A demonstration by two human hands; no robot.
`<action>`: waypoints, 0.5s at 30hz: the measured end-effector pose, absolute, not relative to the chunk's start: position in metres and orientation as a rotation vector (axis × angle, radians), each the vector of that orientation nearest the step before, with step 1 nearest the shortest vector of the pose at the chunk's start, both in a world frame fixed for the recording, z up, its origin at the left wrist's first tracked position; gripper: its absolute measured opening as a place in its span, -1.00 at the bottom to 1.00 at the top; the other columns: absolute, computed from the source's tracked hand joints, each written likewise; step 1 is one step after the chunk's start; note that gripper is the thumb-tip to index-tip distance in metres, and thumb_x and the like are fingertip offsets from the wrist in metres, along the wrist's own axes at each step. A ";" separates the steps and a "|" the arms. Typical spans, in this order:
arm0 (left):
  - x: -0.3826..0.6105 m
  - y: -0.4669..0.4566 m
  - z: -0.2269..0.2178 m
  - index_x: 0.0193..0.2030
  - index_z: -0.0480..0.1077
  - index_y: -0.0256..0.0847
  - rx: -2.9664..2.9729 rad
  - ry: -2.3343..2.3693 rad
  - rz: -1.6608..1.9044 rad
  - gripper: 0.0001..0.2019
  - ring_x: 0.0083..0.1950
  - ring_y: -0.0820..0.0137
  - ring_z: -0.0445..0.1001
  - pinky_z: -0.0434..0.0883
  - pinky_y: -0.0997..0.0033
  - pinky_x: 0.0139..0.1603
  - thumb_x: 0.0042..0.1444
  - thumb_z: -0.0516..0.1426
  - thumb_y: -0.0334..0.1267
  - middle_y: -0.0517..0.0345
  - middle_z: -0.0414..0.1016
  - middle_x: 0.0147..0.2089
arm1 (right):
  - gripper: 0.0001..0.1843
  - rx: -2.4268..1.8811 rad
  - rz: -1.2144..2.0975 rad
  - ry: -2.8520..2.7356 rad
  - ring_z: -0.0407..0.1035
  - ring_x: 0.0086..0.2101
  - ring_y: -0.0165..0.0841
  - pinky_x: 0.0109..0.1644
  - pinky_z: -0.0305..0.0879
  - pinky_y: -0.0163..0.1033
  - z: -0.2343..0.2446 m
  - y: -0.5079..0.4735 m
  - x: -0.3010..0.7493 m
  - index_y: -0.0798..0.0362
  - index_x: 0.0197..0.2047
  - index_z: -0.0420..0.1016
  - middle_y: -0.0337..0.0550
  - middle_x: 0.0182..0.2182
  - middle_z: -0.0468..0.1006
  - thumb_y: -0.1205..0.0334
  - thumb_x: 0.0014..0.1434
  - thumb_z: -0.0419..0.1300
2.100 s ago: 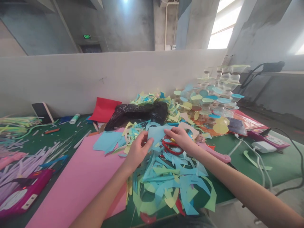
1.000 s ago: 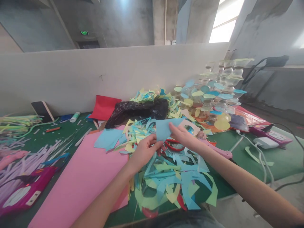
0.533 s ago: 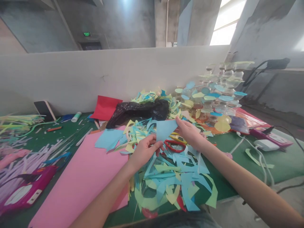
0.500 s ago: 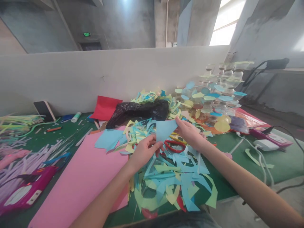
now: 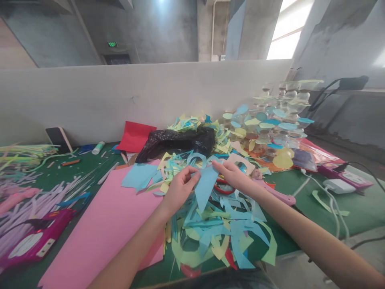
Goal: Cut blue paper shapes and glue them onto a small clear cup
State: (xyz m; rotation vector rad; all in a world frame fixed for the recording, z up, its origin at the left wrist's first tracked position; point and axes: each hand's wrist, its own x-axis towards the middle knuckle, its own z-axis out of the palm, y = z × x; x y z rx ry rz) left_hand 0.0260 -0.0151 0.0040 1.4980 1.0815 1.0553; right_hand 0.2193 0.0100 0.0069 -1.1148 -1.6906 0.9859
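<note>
On my feed, a pale partition wall [image 5: 120,96] runs across the upper part of the frame, behind a long green cutting mat [image 5: 355,212] that fills the lower part. Left of centre on the mat lies a large pink paper sheet [image 5: 90,224], and at lower centre sits a loose heap of blue, green and yellow paper scraps [image 5: 222,241]. Behind that heap, toward the top centre, a crumpled black plastic bag [image 5: 177,142] lies beside a red paper sheet [image 5: 134,136]. A cluster of clear stacked pieces with paper circles [image 5: 270,120] stands at upper right. Above the heap, my view shows a long blue paper wedge [image 5: 205,186] held between the person's two hands. Its wide end is up, and its long axis hangs nearly upright, with the point down and leaning slightly toward lower left, just above the scraps. The left hand [image 5: 180,188] is closed on the wedge's upper left corner, and the right hand [image 5: 233,174] is closed on its upper right corner. Red-handled scissors [image 5: 224,188] lie just below the right hand, partly buried in the scraps.
</note>
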 end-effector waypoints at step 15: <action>0.019 -0.003 -0.005 -0.19 0.29 -0.17 1.174 1.026 1.191 -0.67 -0.46 0.50 0.40 0.36 0.50 -0.39 0.05 0.21 -0.01 0.27 0.44 -0.44 | -0.67 -0.824 0.119 -2.262 0.38 -0.18 -0.24 -0.15 0.36 -0.15 -0.004 0.005 0.224 -0.11 0.14 0.35 -0.04 -0.14 0.47 0.22 0.34 0.01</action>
